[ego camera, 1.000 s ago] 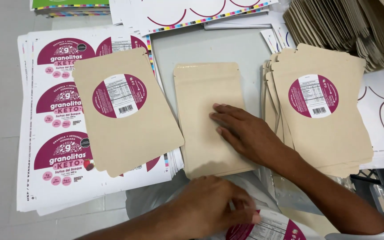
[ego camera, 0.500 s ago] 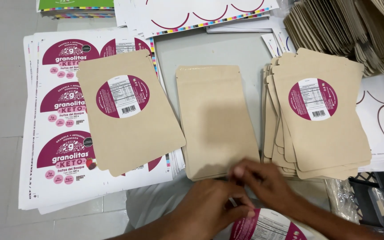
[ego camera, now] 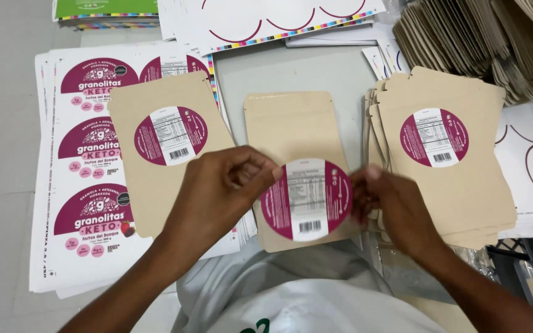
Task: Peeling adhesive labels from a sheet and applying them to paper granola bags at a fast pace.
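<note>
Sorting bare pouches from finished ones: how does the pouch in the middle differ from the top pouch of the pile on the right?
The middle pouch has a bare face; the right pile's top pouch has a round maroon label stuck on it. The middle pouch lies alone and square on the table; the right one is tilted on a fanned stack. A round sticker, held by the left hand and right hand, overlaps the middle pouch; nothing covers the right one. Both are tan paper of like shape.

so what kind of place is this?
Likely a small packing or labelling bench. Both hands, left hand and right hand, hold a round sticker over a plain paper pouch, with a stack of labelled pouches and printed sticker sheets alongside.
</note>
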